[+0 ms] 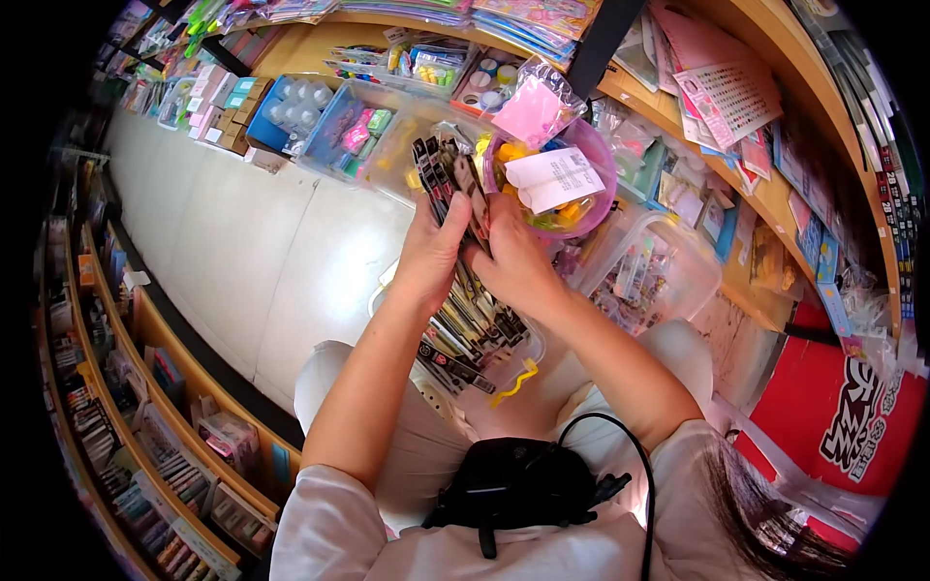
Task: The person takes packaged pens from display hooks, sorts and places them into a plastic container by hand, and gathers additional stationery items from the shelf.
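Observation:
Both hands are raised over a clear bin (528, 363) that holds many thin packaged items (475, 324). My left hand (432, 247) is closed round a bundle of narrow dark packets (441, 169), its thumb lying along them. From the other side, my right hand (513, 247) grips the same bundle, fingers curled against it. The upper ends of the packets fan out above the hands, beside a round pink basket (605, 160) with yellow items and a white paper (554, 180). Print on the packets is too small to read.
Blue bins (334, 145) and a clear bin (392, 145) line the shelf foot ahead. A clear box (693, 276) of small packets stands right, near a red box (823, 426). Shelves (184, 416) curve along the left; pale floor (252, 232) shows between.

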